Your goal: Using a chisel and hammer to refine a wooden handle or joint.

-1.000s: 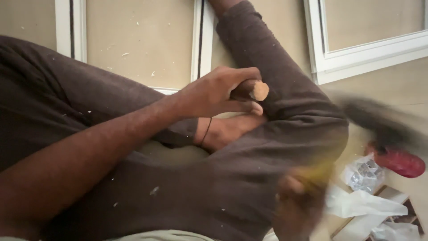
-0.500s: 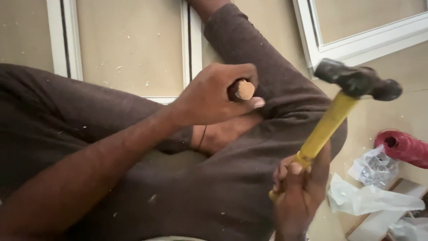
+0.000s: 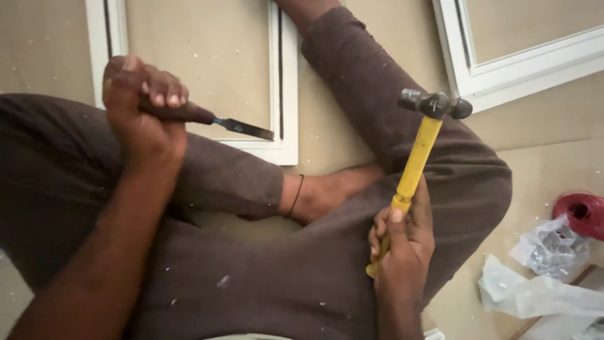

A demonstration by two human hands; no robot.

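My left hand grips the dark wooden handle of a chisel whose steel blade points right, its tip at the inner edge of a white frame lying on the floor. My right hand holds a hammer by its yellow handle, the dark metal head raised above my right knee. I sit cross-legged in dark brown trousers, one bare foot showing between the legs.
A second white frame lies at the upper right on the tan floor. At the right edge sit a red spool, a clear bag of small metal parts and crumpled white plastic.
My left hand has swung left and turned, so the chisel now lies sideways with its blade on the frame. The hammer head has come down and left, closer to my knee.
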